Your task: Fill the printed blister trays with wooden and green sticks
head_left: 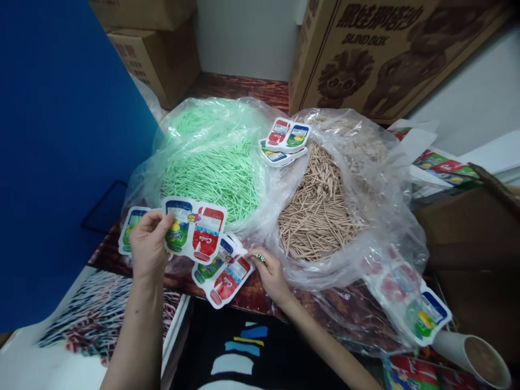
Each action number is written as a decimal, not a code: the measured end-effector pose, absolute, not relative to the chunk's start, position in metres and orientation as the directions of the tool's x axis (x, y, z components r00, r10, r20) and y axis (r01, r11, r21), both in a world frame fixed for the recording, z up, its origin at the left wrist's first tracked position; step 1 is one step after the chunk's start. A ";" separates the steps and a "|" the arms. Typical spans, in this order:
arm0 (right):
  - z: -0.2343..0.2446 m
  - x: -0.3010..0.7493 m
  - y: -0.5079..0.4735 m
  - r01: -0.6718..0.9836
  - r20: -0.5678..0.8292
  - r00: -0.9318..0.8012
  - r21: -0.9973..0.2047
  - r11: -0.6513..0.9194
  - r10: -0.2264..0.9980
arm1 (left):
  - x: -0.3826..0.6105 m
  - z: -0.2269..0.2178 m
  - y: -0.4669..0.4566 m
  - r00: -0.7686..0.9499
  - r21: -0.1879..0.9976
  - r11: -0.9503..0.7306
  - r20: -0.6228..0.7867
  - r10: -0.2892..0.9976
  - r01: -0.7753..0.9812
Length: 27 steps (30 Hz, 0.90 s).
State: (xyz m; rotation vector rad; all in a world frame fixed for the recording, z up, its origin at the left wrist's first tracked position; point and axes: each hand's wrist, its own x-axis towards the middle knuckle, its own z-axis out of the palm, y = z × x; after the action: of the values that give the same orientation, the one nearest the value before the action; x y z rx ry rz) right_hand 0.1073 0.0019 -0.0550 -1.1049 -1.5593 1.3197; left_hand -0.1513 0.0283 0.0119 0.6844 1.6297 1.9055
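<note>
Left hand (151,241): pinching one packet (209,233). Right hand (271,275): clutching green sticks (259,257), second packet (231,279) at its fingertips, brown sticks (317,227) beyond.

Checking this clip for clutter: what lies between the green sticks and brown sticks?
In the head view, clear plastic lies between the green sticks and brown sticks, with some stacked printed packets toward the far end.

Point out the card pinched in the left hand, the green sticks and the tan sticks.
Pinched card (195,232): head view, middle of its printed face.
Green sticks (211,176): head view, middle of the bagged pile.
Tan sticks (319,212): head view, middle of the pile.
</note>
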 end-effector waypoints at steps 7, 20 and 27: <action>-0.055 0.106 0.002 0.129 0.033 -0.293 -0.989 0.074 0.956 | -0.141 0.003 0.020 -0.636 0.986 -0.089 -0.021 0.771 -0.140; -0.059 0.104 0.001 0.153 0.040 -0.286 -0.984 0.087 0.957 | -0.125 -0.029 0.017 -0.145 0.389 -0.001 -0.343 0.928 -0.921; -0.059 0.104 0.001 0.156 0.045 -0.288 -0.983 0.094 0.957 | -0.119 -0.018 0.013 -0.205 0.415 0.015 -0.480 0.853 -0.910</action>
State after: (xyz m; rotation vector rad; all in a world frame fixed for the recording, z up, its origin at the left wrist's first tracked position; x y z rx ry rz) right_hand 0.1036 0.0008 -0.0588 -1.1297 -1.5814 1.2780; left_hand -0.1194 0.0125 -0.0185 -0.0974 0.7665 1.6047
